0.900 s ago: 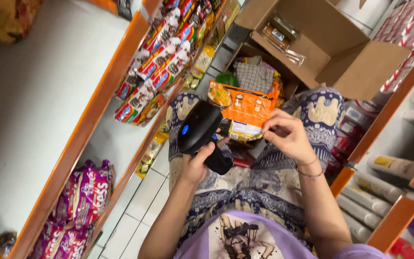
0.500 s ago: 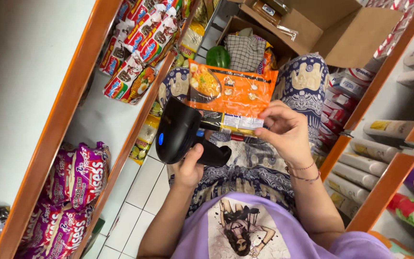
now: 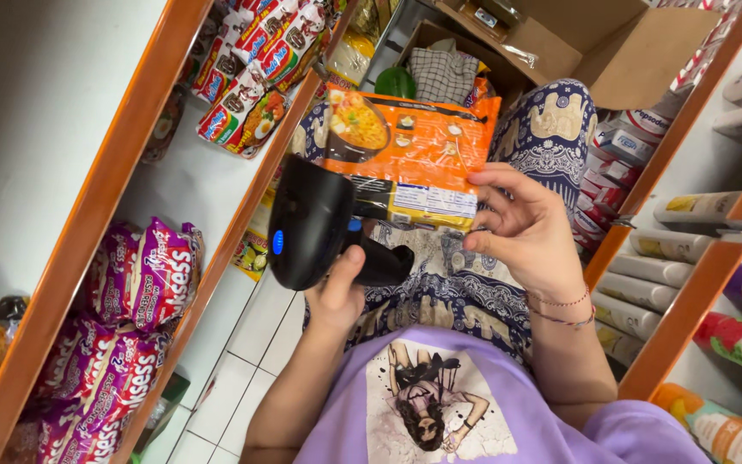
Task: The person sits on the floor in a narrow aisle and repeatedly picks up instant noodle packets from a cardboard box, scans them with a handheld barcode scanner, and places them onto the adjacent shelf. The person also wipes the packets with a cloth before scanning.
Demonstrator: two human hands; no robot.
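Black scanner: a black plastic handheld barcode scanner (image 3: 315, 222) with a small blue light on its side sits near the middle of the view, above the lap; its handle runs right and slightly nearer, and its broad head faces far, toward the packet.
Left hand: the left hand (image 3: 337, 292) is closed around the scanner's handle from the near side, thumb lying up along the grip.
Orange packet: a flat orange plastic noodle packet (image 3: 414, 150) with a bowl pictured on it lies just beyond the scanner, its long axis running left to right, and its printed face turned up to the camera (the white label strip is along its near edge).
Right hand: the right hand (image 3: 521, 232) grips the packet's near right corner, fingers partly curled, thumb under the edge.
Scanner and packet: the scanner's head overlaps the packet's near left part; whether they touch I cannot tell.
Left shelf: an orange-edged white shelf (image 3: 130, 163) holds purple snack bags (image 3: 143, 275) and red noodle packs (image 3: 251, 60).
Far side: an open brown cardboard box (image 3: 629, 51) stands beyond the knees.
Right shelf: tubes (image 3: 659, 266) lie stacked.
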